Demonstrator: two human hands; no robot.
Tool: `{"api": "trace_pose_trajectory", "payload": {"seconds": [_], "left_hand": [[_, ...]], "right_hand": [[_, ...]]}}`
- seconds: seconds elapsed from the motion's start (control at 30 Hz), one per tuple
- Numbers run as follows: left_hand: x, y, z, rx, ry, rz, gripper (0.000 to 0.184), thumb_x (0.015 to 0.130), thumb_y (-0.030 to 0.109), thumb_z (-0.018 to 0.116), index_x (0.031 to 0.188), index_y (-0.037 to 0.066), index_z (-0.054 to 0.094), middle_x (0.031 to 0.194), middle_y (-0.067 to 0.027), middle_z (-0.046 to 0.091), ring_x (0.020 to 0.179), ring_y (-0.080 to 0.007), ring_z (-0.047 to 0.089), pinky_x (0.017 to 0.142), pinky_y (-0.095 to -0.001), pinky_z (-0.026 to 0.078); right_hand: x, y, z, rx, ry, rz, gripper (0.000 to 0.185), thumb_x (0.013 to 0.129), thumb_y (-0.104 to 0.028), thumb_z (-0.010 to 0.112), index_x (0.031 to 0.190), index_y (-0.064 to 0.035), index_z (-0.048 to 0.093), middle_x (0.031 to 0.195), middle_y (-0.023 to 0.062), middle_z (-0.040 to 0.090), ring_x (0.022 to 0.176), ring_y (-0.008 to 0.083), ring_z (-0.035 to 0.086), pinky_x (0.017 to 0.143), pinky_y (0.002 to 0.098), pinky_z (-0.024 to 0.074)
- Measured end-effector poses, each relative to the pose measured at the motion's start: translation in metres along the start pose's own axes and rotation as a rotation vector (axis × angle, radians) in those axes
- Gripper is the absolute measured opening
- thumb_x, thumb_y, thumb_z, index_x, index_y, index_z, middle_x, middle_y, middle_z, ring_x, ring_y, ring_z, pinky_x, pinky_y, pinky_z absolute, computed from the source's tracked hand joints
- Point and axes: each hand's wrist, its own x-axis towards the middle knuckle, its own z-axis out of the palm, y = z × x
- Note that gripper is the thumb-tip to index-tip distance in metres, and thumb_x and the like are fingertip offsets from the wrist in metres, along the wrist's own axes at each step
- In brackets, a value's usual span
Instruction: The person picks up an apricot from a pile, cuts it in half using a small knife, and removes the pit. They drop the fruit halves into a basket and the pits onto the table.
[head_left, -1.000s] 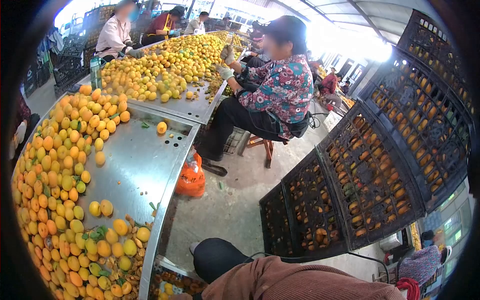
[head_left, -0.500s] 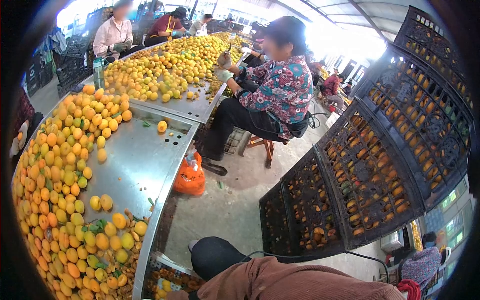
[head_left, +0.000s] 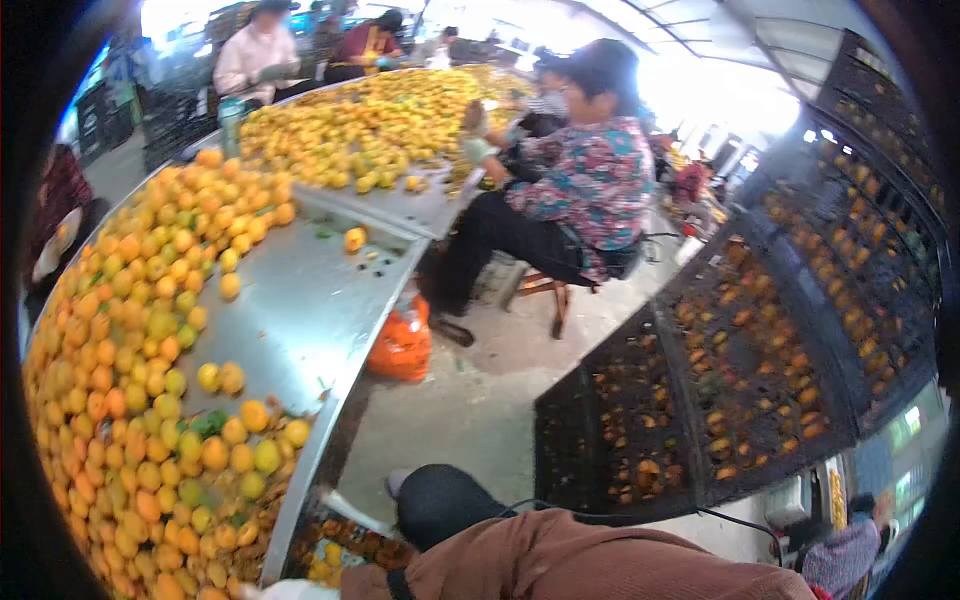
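Observation:
At the bottom edge, my right hand (head_left: 290, 591) shows only in part, in a white glove at the end of a brown corduroy sleeve (head_left: 560, 555). Its fingers are cut off and blurred, so whatever it holds cannot be made out. It is beside the near corner of a metal table, close to a heap of yellow-orange, apricot-like fruit (head_left: 150, 400). Just above the sleeve's cuff, a pale container (head_left: 355, 512) below the table edge holds fruit and darker pieces. My left hand is out of view.
The metal table (head_left: 290, 290) runs away to the back. A person in a floral jacket (head_left: 600, 190) sits at its right side. An orange bag (head_left: 402, 342) hangs by its edge. Black crates of fruit (head_left: 750, 370) are stacked at right. Other people sit farther back.
The view has shifted, so table, crates and people appear farther right. More of my white-gloved right hand now shows at the bottom edge. The fruit heap looks much the same.

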Motion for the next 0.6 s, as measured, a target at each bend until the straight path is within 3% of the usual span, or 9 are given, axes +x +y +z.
{"api": "trace_pose_trajectory", "payload": {"seconds": [0.03,0.07,0.17,0.23,0.3,0.4,0.5,0.53,0.6], "left_hand": [[0.004,0.026,0.014,-0.379,0.179,-0.222,0.044,0.100,0.020,0.051,0.136,-0.005,0.046,0.127,-0.0274,0.055,0.107,-0.0301,0.059,0.092,-0.0396,0.049],[0.016,0.103,0.031,-0.119,0.278,-0.403,0.049,0.098,0.015,0.052,0.142,-0.003,0.038,0.133,-0.0288,0.050,0.114,-0.0383,0.056,0.099,-0.0402,0.046],[0.003,-0.002,0.019,-0.669,0.218,-0.378,0.051,0.095,0.040,0.053,0.129,0.002,0.052,0.121,-0.0082,0.059,0.103,-0.0200,0.059,0.095,-0.0380,0.046],[0.009,0.026,0.025,-0.588,0.180,-0.187,0.035,0.098,0.016,0.048,0.127,-0.001,0.051,0.125,-0.0103,0.056,0.110,-0.0230,0.055,0.098,-0.0359,0.044],[0.025,0.055,0.014,0.528,0.007,0.276,0.027,0.098,0.011,0.048,0.121,-0.002,0.054,0.121,-0.0097,0.058,0.107,-0.0216,0.056,0.092,-0.0341,0.045],[0.023,0.089,0.018,-0.469,0.064,-0.249,0.026,0.101,0.023,0.048,0.108,-0.001,0.056,0.105,-0.0023,0.057,0.092,-0.0108,0.053,0.078,-0.0247,0.044],[0.025,0.066,0.017,-0.628,0.110,-0.429,0.035,0.102,0.033,0.045,0.106,0.000,0.057,0.095,0.0021,0.055,0.082,-0.0081,0.048,0.070,-0.0231,0.041],[0.017,0.062,0.007,0.126,-0.014,-0.095,0.028,0.101,0.016,0.041,0.125,0.000,0.045,0.096,-0.0175,0.062,0.075,-0.0299,0.057,0.071,-0.0369,0.048],[0.017,0.060,0.008,0.125,0.002,-0.224,0.032,0.099,0.012,0.044,0.129,0.000,0.041,0.097,-0.0193,0.063,0.077,-0.0328,0.059,0.072,-0.0386,0.049]], "right_hand": [[0.002,-0.007,-0.001,-0.117,-0.039,0.086,0.040,0.097,-0.034,0.051,0.120,-0.0010,0.050,0.094,0.0193,0.064,0.088,0.0343,0.062,0.073,0.0412,0.0473],[0.020,-0.003,0.009,0.227,0.156,0.103,0.037,0.096,-0.039,0.048,0.108,-0.0033,0.048,0.087,0.0242,0.064,0.084,0.0433,0.063,0.068,0.0463,0.0509],[0.030,0.026,0.026,-0.289,0.030,0.071,0.032,0.094,-0.037,0.051,0.106,-0.0077,0.057,0.091,0.0213,0.066,0.086,0.0393,0.064,0.074,0.0464,0.0526],[0.021,0.039,0.030,-0.295,0.269,-0.214,0.025,0.091,-0.027,0.057,0.104,-0.0058,0.054,0.081,0.0196,0.066,0.074,0.0388,0.065,0.062,0.0463,0.0528],[0.021,0.024,0.014,-0.477,0.215,-0.158,0.028,0.090,-0.025,0.059,0.107,-0.0040,0.050,0.077,0.0213,0.064,0.072,0.0397,0.064,0.059,0.0464,0.0512],[0.018,0.016,0.010,-0.503,0.265,-0.230,0.029,0.091,-0.030,0.058,0.100,-0.0053,0.046,0.075,0.0189,0.064,0.068,0.0400,0.064,0.056,0.0478,0.0502],[0.030,0.018,0.018,-0.538,0.319,-0.304,0.027,0.090,-0.027,0.058,0.100,-0.0049,0.046,0.075,0.0188,0.063,0.069,0.0395,0.063,0.056,0.0475,0.0497],[0.030,0.016,0.019,-0.547,0.319,-0.302,0.027,0.090,-0.026,0.060,0.100,-0.0050,0.046,0.076,0.0186,0.063,0.070,0.0394,0.063,0.057,0.0467,0.0495],[0.031,0.018,0.020,-0.535,0.288,-0.313,0.027,0.089,-0.026,0.060,0.100,-0.0050,0.046,0.076,0.0186,0.063,0.070,0.0396,0.063,0.057,0.0463,0.0497]]}}
